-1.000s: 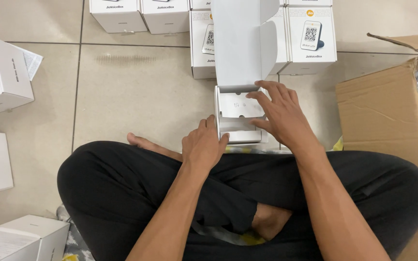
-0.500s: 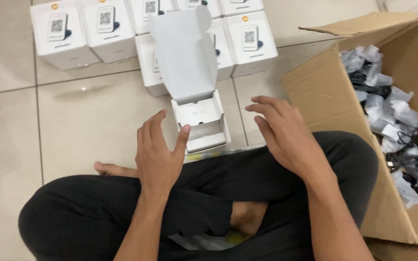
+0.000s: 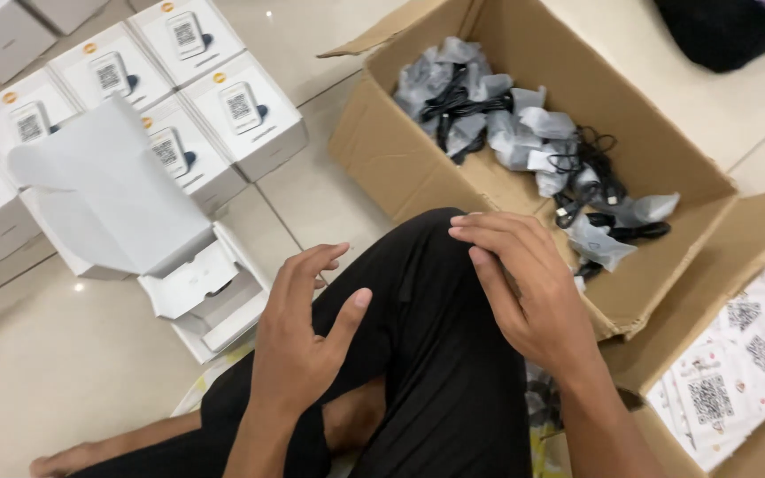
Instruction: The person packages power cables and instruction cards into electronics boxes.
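View from above of a person sitting cross-legged on a tiled floor (image 3: 64, 389), in black trousers. Both hands hover empty over the lap. The left hand (image 3: 298, 341) has its fingers (image 3: 312, 265) spread apart and lightly curled, thumb out to the side. The right hand (image 3: 524, 283) is palm down, fingers loosely together, pointing left across the knee.

An open white box (image 3: 201, 292) lies on the floor just beyond and to the left of the left hand, its tall lid flap (image 3: 104, 190) standing up and leaning away. The left hand is clearly nearer to it; the right hand is well apart from it.

Just beyond the right hand sits an open cardboard carton (image 3: 666, 177) holding black cables (image 3: 577, 173) in clear bags. A second carton (image 3: 754, 354) at far right holds printed leaflets. Closed white boxes (image 3: 241, 111) stand in rows at upper left.
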